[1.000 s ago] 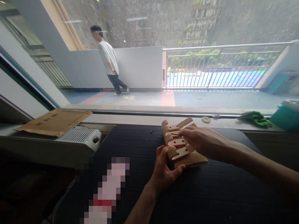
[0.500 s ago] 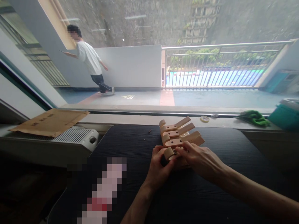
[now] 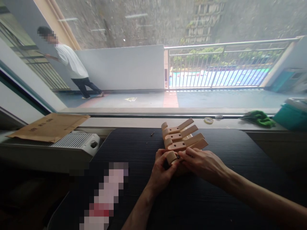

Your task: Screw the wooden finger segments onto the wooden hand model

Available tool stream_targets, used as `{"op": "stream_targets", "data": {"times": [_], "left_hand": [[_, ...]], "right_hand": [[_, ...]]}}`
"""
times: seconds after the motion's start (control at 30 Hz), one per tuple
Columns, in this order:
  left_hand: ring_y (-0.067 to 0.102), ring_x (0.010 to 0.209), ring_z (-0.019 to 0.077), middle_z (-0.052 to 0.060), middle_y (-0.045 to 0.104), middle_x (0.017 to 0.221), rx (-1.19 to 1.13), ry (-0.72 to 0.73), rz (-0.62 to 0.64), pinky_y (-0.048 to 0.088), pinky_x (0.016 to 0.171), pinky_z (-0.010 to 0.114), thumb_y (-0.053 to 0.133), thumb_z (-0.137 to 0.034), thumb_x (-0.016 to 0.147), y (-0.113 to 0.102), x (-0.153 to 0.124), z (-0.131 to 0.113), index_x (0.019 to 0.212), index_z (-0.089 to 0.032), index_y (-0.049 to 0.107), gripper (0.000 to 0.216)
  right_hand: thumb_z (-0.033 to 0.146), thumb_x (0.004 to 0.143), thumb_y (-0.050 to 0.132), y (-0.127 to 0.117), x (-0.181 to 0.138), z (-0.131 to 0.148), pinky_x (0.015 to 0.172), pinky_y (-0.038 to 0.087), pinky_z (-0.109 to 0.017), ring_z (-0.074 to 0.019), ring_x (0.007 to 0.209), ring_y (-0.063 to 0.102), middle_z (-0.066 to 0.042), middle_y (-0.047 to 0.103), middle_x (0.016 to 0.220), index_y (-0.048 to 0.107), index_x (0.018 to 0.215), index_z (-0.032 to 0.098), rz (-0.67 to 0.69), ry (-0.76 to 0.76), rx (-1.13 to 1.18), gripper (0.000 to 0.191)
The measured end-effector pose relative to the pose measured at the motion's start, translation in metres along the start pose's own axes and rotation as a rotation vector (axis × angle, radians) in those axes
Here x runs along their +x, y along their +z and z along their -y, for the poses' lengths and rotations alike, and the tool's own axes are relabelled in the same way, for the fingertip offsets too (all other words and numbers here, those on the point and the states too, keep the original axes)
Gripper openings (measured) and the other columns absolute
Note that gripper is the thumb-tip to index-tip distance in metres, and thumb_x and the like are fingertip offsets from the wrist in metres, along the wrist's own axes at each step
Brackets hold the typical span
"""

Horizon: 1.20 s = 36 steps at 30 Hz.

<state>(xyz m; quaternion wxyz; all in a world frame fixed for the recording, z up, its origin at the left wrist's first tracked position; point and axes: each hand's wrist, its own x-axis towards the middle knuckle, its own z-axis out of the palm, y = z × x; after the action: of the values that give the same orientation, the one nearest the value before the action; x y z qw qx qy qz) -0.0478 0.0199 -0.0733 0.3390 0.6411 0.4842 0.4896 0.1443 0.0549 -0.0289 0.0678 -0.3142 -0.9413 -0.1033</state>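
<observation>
A light wooden rack of slanted hook-shaped pieces lies on the black ribbed table. My left hand grips the nearest wooden hook at its rounded end from the left. My right hand pinches a small dark screw or bolt against that same hook, covering the rack's near edge. A loose small screw lies on the table beyond the rack.
A white heater with a brown envelope on it stands at the left. A tape roll, a green cloth and a teal box sit on the window sill. Outside the glass a person walks on the balcony.
My right hand came down from the rack's middle to its nearest hook and now pinches there. My left hand shifted onto that hook's rounded end. The person outside walked left.
</observation>
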Motion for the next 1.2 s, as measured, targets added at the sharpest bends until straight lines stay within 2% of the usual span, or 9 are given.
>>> {"op": "stream_targets", "data": {"times": [0.37, 0.67, 0.93, 1.03, 1.2], "left_hand": [[0.052, 0.104, 0.0213, 0.004, 0.05, 0.102, -0.048, -0.008, 0.015, 0.045, 0.095, 0.035, 0.064, -0.025, 0.08, 0.001, 0.001, 0.006, 0.1, -0.025, 0.066, 0.02], [0.052, 0.103, 0.0212, 0.004, 0.049, 0.104, -0.048, 0.014, 0.037, 0.045, 0.094, 0.036, 0.065, -0.023, 0.079, -0.001, 0.002, 0.006, 0.099, -0.025, 0.067, 0.02], [0.052, 0.104, 0.0214, 0.005, 0.05, 0.105, -0.06, -0.001, 0.041, 0.046, 0.093, 0.034, 0.066, -0.025, 0.078, -0.001, 0.001, 0.005, 0.099, -0.024, 0.068, 0.021], [0.052, 0.104, 0.0216, 0.004, 0.051, 0.104, -0.074, -0.024, 0.031, 0.045, 0.094, 0.035, 0.066, -0.027, 0.078, -0.001, 0.003, 0.006, 0.1, -0.024, 0.068, 0.022], [0.053, 0.103, 0.0215, 0.005, 0.051, 0.105, -0.088, -0.039, 0.01, 0.043, 0.094, 0.034, 0.067, -0.027, 0.076, -0.001, 0.003, 0.006, 0.101, -0.021, 0.067, 0.025]], "right_hand": [[0.018, 0.09, 0.046, -0.003, -0.001, -0.004, 0.051, 0.041, -0.027, -0.0172, 0.076, 0.06, -0.003, 0.061, 0.09, 0.051, 0.12, 0.021, 0.101, -0.003, 0.104, 0.031], [0.018, 0.089, 0.048, -0.003, -0.002, -0.007, 0.05, 0.037, -0.027, -0.0172, 0.075, 0.06, -0.001, 0.061, 0.089, 0.051, 0.121, 0.022, 0.104, -0.023, 0.126, 0.033], [0.017, 0.088, 0.046, -0.002, -0.002, -0.006, 0.049, 0.04, -0.027, -0.0182, 0.076, 0.06, -0.003, 0.061, 0.09, 0.045, 0.13, 0.022, 0.105, -0.044, 0.098, 0.041], [0.017, 0.089, 0.045, -0.009, -0.001, -0.002, 0.051, 0.042, -0.027, -0.0177, 0.074, 0.062, -0.003, 0.06, 0.091, 0.046, 0.128, 0.023, 0.089, 0.017, 0.101, 0.04], [0.017, 0.088, 0.044, -0.032, -0.001, -0.004, 0.056, 0.044, -0.027, -0.0169, 0.073, 0.063, -0.006, 0.057, 0.113, 0.049, 0.122, 0.022, 0.09, 0.122, 0.127, 0.034]]}}
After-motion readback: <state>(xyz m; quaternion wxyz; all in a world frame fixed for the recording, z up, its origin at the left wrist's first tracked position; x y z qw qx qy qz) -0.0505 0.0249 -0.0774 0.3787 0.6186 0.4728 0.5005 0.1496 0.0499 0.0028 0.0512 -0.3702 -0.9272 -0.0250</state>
